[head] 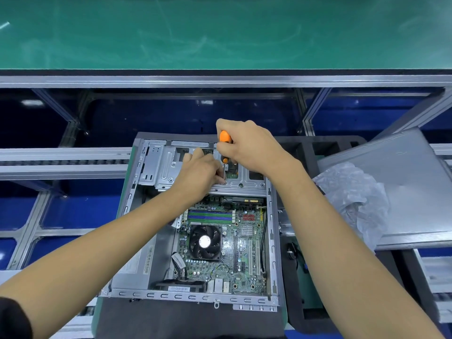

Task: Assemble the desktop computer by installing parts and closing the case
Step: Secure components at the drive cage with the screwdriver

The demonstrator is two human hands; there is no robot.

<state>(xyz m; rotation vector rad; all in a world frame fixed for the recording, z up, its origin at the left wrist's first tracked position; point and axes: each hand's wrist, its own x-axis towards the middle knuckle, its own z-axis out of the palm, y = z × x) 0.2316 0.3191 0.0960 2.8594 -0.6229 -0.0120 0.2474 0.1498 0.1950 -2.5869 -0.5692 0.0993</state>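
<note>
Head view looks down on an open computer case [195, 293] lying flat on a dark foam pad [171, 321], with a green conveyor belt [220, 30] well beyond the fingers. To the right of both hands, the detached side panel [411, 192] leans on the frame, and a crumpled plastic bag [354, 199] lies on it. Both forearms cross over the case and hide part of the motherboard [234, 241] and the drive cage [171, 167].

The right hand [252, 145] has its fingers curled tight around the orange handle of a screwdriver [225, 140], held upright. The left hand [198, 172] sits just beside it, fingertips pinched together on the metal shaft low down, close to the cage's surface; whether they also hold a screw cannot be told.

Below the fingers, nearer the person, the motherboard lies seated in the case, with a black CPU fan [205, 242], green and blue memory slots [210, 215] and a silver heatsink [247, 230].
</note>
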